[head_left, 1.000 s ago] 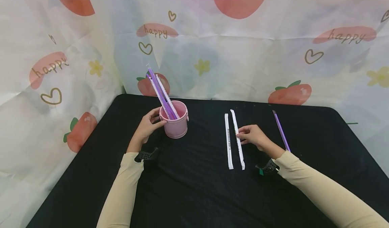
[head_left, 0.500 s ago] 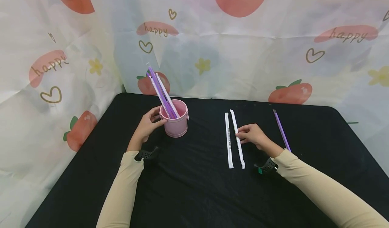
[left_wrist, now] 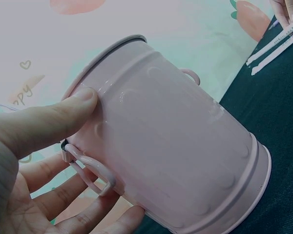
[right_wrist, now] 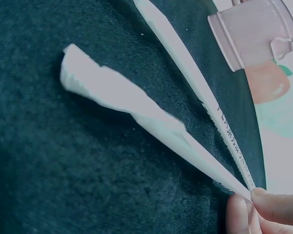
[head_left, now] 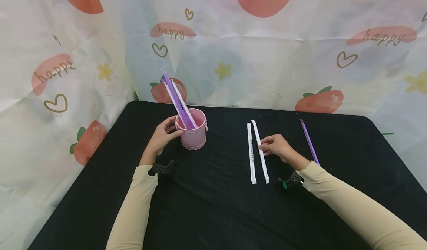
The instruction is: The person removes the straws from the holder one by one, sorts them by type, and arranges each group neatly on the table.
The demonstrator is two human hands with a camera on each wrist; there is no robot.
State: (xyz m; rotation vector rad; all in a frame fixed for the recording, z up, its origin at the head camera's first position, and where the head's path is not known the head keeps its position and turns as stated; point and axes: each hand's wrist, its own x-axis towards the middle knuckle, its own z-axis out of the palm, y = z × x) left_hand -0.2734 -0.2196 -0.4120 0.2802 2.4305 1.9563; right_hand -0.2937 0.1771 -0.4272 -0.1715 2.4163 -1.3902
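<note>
My left hand [head_left: 161, 138] holds a small pink metal bucket [head_left: 193, 140] near its rim, with the thumb on the near side and the fingers at the handle side. Several purple and white straws [head_left: 180, 101] lean leftward out of the bucket. Over to the right, two white paper-wrapped straws lie on the black cloth. My right hand [head_left: 278, 146] pinches the right wrapped straw [head_left: 263, 165] between thumb and finger, about mid-length. The left wrapped straw [head_left: 251, 153] lies close beside it. In the right wrist view, the pinching fingertips [right_wrist: 238, 214] are at the lower right.
A purple straw [head_left: 309, 140] lies beyond my right forearm, its near end hidden by the arm. Black cloth [head_left: 213, 205] covers the table. A patterned curtain [head_left: 267, 68] stands along the back and left edges.
The far end of the pinched straw has shifted slightly left, closer to the other wrapped straw. Both hands keep their holds, and the head view has tilted down a little.
</note>
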